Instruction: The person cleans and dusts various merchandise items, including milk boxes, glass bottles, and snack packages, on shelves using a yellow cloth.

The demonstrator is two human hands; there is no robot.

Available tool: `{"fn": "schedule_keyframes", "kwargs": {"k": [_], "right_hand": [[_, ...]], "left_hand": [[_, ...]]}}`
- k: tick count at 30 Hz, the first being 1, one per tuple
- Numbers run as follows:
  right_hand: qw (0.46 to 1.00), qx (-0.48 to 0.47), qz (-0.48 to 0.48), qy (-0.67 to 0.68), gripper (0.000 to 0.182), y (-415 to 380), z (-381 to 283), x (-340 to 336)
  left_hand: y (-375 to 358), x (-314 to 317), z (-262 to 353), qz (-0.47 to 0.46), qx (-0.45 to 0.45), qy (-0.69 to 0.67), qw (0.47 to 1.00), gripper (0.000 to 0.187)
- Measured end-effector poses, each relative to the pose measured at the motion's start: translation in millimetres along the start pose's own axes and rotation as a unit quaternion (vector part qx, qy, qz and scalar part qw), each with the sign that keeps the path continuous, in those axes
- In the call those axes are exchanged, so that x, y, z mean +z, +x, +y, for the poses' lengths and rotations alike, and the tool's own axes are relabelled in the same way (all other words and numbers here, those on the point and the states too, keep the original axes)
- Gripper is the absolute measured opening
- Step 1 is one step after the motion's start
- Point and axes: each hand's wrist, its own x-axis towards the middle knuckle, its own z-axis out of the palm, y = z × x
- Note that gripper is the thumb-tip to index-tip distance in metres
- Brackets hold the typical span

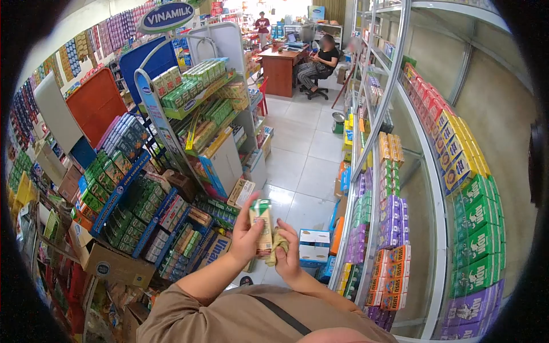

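In the head view, my left hand [247, 231] is wrapped round a small drink carton [262, 228], cream-coloured with a green top, held upright in front of my chest. Close beside it, my right hand [287, 251] grips a crumpled yellowish cloth [278, 242] at the carton's lower right side. Both hands are over the aisle between the shelves. The fingers behind the carton are hidden.
To my left stands a Vinamilk display rack [189, 103] with stacked cartons, and lower shelves of packs [123, 188]. A glass-fronted shelf [394, 228] lines the right side. Boxes [314, 247] sit on the tiled floor [291, 166]. Two people are beyond, one seated near a desk [280, 74].
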Motion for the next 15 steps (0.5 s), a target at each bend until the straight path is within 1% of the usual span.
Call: {"fn": "schedule_keyframes", "kwargs": {"k": [1, 2, 3, 4, 5, 6, 7, 8, 10, 11, 13, 15], "right_hand": [[0.999, -0.034, 0.022, -0.029, 0.039, 2.4, 2.7, -3.0], [0.997, 0.002, 0.068, 0.020, 0.039, 4.9, -1.2, -4.9], [0.991, 0.036, 0.113, 0.070, 0.039, 9.9, -8.5, -6.2], [0.978, 0.068, 0.156, 0.120, 0.039, 14.5, -12.0, -7.4], [0.979, 0.068, 0.165, 0.098, 0.038, 18.6, -10.6, -16.4], [0.983, 0.066, 0.152, 0.077, 0.038, 23.9, -12.2, -22.6], [0.986, 0.066, 0.143, 0.055, 0.038, 28.1, -16.8, -27.3], [0.988, 0.067, 0.136, 0.033, 0.037, 29.4, -19.0, -29.6], [0.996, 0.023, 0.080, -0.015, 0.034, 27.3, -18.0, -27.1], [0.998, 0.001, 0.059, -0.039, 0.033, 27.2, -20.3, -22.7], [0.996, -0.036, 0.007, -0.076, 0.033, 21.9, -24.1, -16.1], [0.995, -0.047, -0.029, -0.078, 0.035, 19.9, -27.3, -13.8]], "left_hand": [[-0.6, 1.8, 0.8, -0.046, -0.023, 0.012, 0.999, 0.057], [-3.0, 3.3, 0.3, -0.091, -0.045, 0.023, 0.995, 0.057], [-6.6, -4.7, -17.5, -0.139, -0.058, 0.078, 0.985, 0.057], [-15.2, -2.1, -23.1, -0.153, -0.050, 0.076, 0.984, 0.057], [-22.9, 2.7, -29.4, -0.166, -0.038, 0.076, 0.982, 0.057], [-29.8, 5.1, -34.7, -0.177, -0.024, 0.080, 0.981, 0.057], [-37.3, 5.0, -38.8, -0.175, -0.084, 0.033, 0.980, 0.057], [-36.3, 3.8, -38.1, -0.157, -0.084, 0.030, 0.983, 0.057], [-39.4, 4.4, -33.1, -0.124, -0.095, 0.021, 0.987, 0.056], [-33.8, 4.0, -26.9, -0.108, -0.055, 0.038, 0.992, 0.056], [-17.2, 4.8, -6.1, -0.048, -0.031, 0.007, 0.998, 0.055], [-1.0, 3.7, 6.3, -0.003, 0.004, -0.025, 1.000, 0.053]]}}
